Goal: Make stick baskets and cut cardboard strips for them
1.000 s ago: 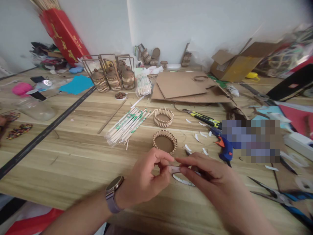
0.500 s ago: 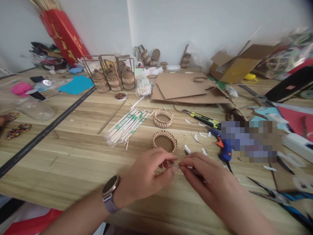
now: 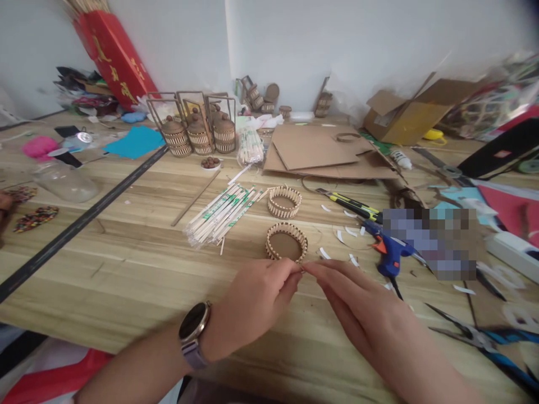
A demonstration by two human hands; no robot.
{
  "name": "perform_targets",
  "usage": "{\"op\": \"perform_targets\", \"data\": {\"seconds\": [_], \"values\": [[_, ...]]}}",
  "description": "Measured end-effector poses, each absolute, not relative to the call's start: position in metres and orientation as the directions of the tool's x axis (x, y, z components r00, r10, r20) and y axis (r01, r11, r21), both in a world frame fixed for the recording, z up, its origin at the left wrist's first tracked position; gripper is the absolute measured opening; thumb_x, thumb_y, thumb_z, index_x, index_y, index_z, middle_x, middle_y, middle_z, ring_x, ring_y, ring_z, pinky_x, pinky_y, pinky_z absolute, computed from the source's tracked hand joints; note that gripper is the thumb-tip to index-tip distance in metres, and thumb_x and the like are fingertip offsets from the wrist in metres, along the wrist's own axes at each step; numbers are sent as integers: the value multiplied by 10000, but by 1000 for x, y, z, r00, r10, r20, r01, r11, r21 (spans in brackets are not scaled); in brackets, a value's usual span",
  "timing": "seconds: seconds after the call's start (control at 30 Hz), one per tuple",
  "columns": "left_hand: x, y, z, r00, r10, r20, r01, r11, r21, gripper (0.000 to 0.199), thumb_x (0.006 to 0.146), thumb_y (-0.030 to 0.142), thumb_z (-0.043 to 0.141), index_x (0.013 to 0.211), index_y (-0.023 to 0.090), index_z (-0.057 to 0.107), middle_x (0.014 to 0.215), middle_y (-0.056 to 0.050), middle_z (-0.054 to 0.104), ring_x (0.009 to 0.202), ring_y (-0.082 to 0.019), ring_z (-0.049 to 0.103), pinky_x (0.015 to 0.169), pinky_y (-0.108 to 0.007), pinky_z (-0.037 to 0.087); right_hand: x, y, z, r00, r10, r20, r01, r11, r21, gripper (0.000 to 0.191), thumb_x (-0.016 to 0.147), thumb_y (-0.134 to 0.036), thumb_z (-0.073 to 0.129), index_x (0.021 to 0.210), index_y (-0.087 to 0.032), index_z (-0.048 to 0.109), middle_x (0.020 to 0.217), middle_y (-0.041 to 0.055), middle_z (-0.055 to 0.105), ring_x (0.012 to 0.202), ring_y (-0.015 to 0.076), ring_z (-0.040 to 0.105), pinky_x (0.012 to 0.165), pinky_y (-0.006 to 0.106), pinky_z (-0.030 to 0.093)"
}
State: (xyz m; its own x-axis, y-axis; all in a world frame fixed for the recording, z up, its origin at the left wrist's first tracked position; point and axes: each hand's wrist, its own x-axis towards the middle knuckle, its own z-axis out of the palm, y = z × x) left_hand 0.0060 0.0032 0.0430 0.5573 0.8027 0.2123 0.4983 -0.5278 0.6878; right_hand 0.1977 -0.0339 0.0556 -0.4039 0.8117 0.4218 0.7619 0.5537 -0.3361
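Note:
My left hand [image 3: 255, 306], with a watch [image 3: 195, 325] on its wrist, has thumb and fingers pinched together near the middle of the table. The fingertips of my right hand [image 3: 357, 300] meet it from the right, also closed. Whatever small thing sits between the fingertips is mostly hidden, and I cannot make it out. Just beyond my fingers is a round basket [image 3: 286, 244] with a wall of short sticks and a brown base. Behind it stands a similar stick ring [image 3: 284, 203]. Wrapped thin sticks [image 3: 223, 216] lie to the left.
To the right are a blue glue gun [image 3: 393, 255], yellow-black cutters [image 3: 353, 205], pliers [image 3: 475, 336] and scattered white paper strips. Cardboard sheets [image 3: 314, 148] and lidded baskets with tall handles [image 3: 200, 134] stand at the back. Another person's hand [image 3: 5, 205] shows at the left edge.
Both hands have moved slightly away from me, up to the near basket's edge. Their fingers have closed tighter, and the thin piece seen between them before is now mostly covered.

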Motion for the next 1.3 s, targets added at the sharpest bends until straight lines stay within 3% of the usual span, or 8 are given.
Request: {"op": "perform_targets", "data": {"seconds": [0.13,0.3,0.47,0.67,0.9,1.13,1.3], "values": [[5,3,43,533,816,224,502,-518,692,175,985,189,485,864,148,605,762,-27,705,692,-156,663,607,-242,428,196,-36,51,-388,845,367,781,513,-356,410,967,-115,397,1322,-234,564,1022,60,753,908,154,739,730,226,599],[3,4,40,537,811,233,516,-535,669,167,982,187,479,892,143,613,768,-35,703,695,-165,656,615,-254,427,196,-39,45,-346,866,361,804,472,-362,393,982,-154,399,1346,-231,526,1097,65,757,937,175,743,739,250,603],[2,5,38,589,775,228,520,-579,628,151,975,180,493,961,144,638,813,-52,718,729,-183,662,633,-271,418,202,-40,44,-252,858,448,855,414,-312,398,1023,-295,382,1409,-221,444,927,49,758,773,180,744,627,262,592],[3,4,37,557,814,162,497,-484,721,107,918,169,523,910,169,629,686,9,645,618,-137,589,572,-243,361,196,-40,53,-318,809,495,852,473,-226,324,1016,-257,397,1319,-176,476,960,86,745,829,183,737,687,277,595],[4,7,38,487,850,202,401,-423,813,100,779,95,558,724,176,577,707,33,581,696,-109,540,645,-221,371,192,-41,44,-303,789,535,820,502,-276,327,998,-239,426,1315,-216,503,942,50,742,805,172,726,698,272,587],[6,6,38,438,895,85,235,-205,950,100,744,131,540,658,182,534,628,53,540,618,-92,489,571,-206,361,187,-47,48,-249,823,511,789,479,-386,271,1000,-262,449,1265,-230,498,917,15,744,732,127,726,659,209,581],[2,14,34,377,925,-42,85,10,996,72,736,191,550,664,186,546,600,55,539,561,-89,470,528,-207,378,195,-60,46,-176,833,524,815,422,-398,226,975,-299,515,1199,-275,530,945,1,750,708,146,728,635,246,579]]}}
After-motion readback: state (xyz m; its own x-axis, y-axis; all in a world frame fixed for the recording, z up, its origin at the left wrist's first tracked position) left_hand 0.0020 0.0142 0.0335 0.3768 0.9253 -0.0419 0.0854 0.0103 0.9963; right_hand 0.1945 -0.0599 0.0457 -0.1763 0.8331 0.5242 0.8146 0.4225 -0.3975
